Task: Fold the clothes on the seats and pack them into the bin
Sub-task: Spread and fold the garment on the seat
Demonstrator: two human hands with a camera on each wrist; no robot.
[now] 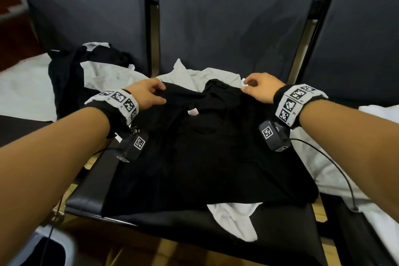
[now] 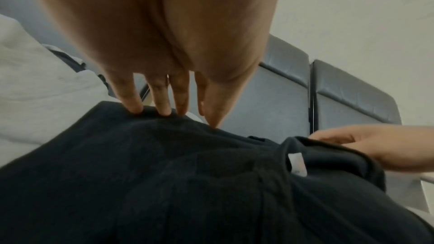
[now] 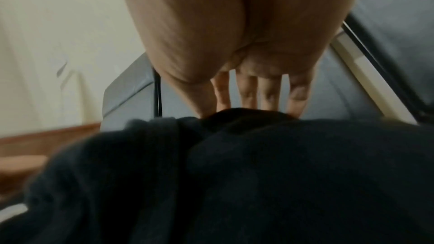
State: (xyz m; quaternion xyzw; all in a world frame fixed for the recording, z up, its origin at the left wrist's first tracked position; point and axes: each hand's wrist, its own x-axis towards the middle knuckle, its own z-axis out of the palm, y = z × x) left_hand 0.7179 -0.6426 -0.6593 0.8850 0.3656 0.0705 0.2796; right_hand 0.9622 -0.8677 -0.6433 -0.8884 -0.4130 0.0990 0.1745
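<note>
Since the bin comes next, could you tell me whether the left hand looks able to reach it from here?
Probably yes: the bin sits low beside the left arm, unobstructed, but the left hand grips the black shirt.

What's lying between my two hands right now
Head view: the collar edge of the black shirt with its white neck label spans between the left hand and right hand; both pinch that shirt.

Your right wrist view was blurred; the black shirt [image 3: 234,183] hid your fingertips [image 3: 295,108]. The bin [image 1: 54,242] was cut off at the edge.
</note>
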